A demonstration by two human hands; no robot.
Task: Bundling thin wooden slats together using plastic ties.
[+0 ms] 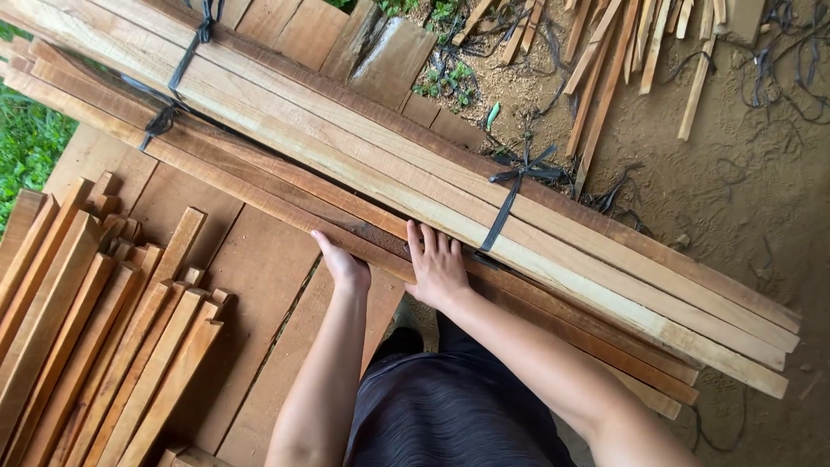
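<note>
A long bundle of wooden slats (363, 147) lies diagonally from upper left to lower right, tied with black straps (510, 195). My right hand (437, 264) rests flat, fingers spread, on the near edge of the bundle just left of a strap. My left hand (343, 264) presses edge-on against the lowest slat of the same bundle. Neither hand closes around anything.
Short wooden slats (95, 337) are stacked at the lower left on broad boards (259, 285). Sandy ground (743, 173) with loose sticks (605, 60) and black strap scraps lies at the right. Grass (26, 147) shows at the far left.
</note>
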